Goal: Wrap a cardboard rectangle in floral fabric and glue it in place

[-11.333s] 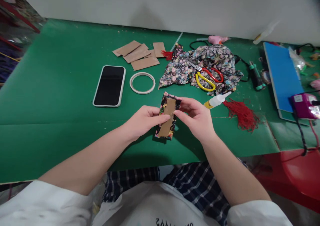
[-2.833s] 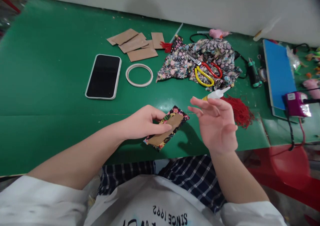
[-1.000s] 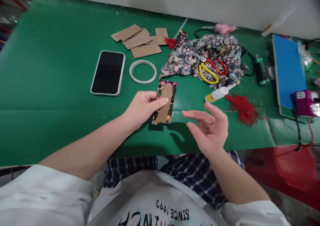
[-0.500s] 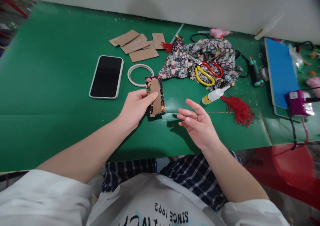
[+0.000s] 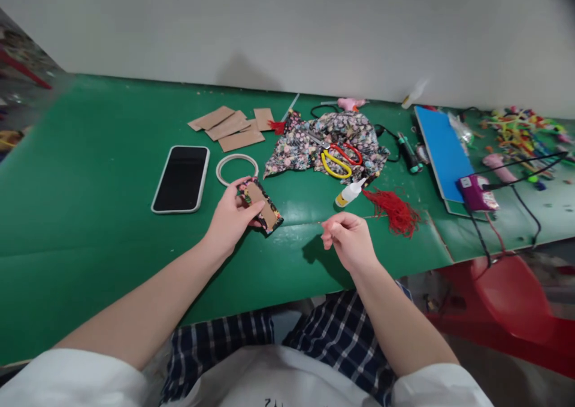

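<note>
My left hand (image 5: 229,218) holds a small cardboard strip wrapped in dark floral fabric (image 5: 263,206), tilted just above the green table (image 5: 99,173). My right hand (image 5: 348,239) hovers to the right of it with fingers curled in and nothing visible in them. A glue bottle (image 5: 350,192) with a white nozzle lies just beyond the right hand, next to a red tassel (image 5: 395,210). A white tape ring (image 5: 236,169) lies right behind the left hand.
A black phone (image 5: 181,178) lies left of the ring. Cardboard strips (image 5: 229,126) sit farther back. Yellow and red scissors (image 5: 338,157) rest on floral fabric (image 5: 309,143). A blue board (image 5: 442,152), a purple device (image 5: 476,192) with cables and a red stool (image 5: 512,293) are at the right.
My right hand's fingers have curled closed from spread open. The left hand has tilted the wrapped strip and lowered it toward the table. The camera view has pulled back and up.
</note>
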`<act>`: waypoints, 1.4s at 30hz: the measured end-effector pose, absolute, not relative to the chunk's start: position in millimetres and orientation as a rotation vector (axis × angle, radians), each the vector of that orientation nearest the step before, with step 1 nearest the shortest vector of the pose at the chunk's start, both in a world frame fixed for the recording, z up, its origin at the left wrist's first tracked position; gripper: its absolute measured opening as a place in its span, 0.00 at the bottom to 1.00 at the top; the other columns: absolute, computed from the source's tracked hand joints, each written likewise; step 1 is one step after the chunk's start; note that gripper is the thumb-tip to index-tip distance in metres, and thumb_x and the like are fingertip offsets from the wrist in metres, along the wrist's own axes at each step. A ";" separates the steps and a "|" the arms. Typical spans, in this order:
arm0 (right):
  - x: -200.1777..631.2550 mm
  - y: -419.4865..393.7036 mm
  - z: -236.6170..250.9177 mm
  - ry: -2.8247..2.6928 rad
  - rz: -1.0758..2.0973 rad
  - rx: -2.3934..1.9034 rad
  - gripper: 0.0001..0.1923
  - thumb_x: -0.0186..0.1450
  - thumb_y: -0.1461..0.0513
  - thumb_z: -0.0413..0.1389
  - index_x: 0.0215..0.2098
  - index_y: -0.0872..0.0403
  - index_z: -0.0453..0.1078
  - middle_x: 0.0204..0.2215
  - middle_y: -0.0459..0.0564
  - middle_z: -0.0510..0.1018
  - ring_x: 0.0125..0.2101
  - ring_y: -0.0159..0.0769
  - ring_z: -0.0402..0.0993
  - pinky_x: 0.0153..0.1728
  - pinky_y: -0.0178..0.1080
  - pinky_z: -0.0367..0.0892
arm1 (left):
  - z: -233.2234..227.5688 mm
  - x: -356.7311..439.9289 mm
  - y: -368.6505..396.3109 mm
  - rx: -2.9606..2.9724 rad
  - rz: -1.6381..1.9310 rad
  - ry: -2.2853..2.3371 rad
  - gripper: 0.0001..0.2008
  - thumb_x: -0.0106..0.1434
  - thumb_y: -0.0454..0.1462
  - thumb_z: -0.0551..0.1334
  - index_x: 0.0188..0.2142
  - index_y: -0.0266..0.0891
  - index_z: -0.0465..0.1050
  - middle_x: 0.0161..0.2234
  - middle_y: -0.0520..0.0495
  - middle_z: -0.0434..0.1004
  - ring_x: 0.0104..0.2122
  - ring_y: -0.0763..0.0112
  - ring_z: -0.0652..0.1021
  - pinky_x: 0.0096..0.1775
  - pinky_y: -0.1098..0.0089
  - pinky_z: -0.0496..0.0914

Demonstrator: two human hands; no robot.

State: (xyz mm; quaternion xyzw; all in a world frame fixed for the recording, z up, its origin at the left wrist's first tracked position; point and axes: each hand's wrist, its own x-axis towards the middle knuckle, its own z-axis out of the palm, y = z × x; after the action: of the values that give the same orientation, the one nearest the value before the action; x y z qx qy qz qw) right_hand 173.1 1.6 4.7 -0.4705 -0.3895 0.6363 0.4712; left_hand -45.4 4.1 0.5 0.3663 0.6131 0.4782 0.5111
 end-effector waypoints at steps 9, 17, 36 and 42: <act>218.6 10.3 5.4 -0.869 1.331 -1.170 0.10 0.48 0.61 0.65 0.29 0.56 0.75 0.25 0.48 0.81 0.27 0.30 0.78 0.30 0.31 0.75 | 11.3 -35.5 -29.0 0.954 0.932 1.523 0.47 0.56 0.40 0.64 0.64 0.51 0.30 0.35 0.50 0.70 0.29 0.69 0.78 0.32 0.65 0.76; 240.5 20.2 4.3 -0.836 1.042 -1.306 0.10 0.50 0.61 0.63 0.18 0.56 0.66 0.12 0.42 0.73 0.11 0.24 0.66 0.13 0.27 0.64 | 23.7 -35.4 -68.6 1.456 0.520 1.594 0.29 0.62 0.45 0.55 0.61 0.45 0.50 0.22 0.57 0.70 0.23 0.69 0.75 0.31 0.69 0.70; 240.0 46.5 -15.4 -1.308 0.669 -1.455 0.21 0.57 0.50 0.55 0.42 0.55 0.73 0.38 0.53 0.79 0.40 0.39 0.76 0.39 0.43 0.71 | -5.9 -52.0 -26.4 2.362 0.403 1.658 0.26 0.63 0.47 0.53 0.57 0.34 0.60 0.56 0.37 0.63 0.58 0.56 0.63 0.57 0.55 0.58; 226.8 58.9 -21.1 -1.791 0.521 -1.621 0.25 0.54 0.52 0.59 0.47 0.55 0.68 0.43 0.54 0.76 0.44 0.44 0.72 0.46 0.50 0.64 | -5.7 -46.4 -38.5 2.516 0.399 1.659 0.24 0.62 0.44 0.55 0.54 0.34 0.64 0.47 0.38 0.71 0.45 0.55 0.71 0.46 0.56 0.67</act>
State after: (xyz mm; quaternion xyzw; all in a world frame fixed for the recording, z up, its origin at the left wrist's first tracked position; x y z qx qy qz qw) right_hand 226.8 58.9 -21.1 -0.6196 -0.6844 0.1992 0.3287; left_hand -46.4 -38.5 -5.7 0.8266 0.5450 0.1311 0.0506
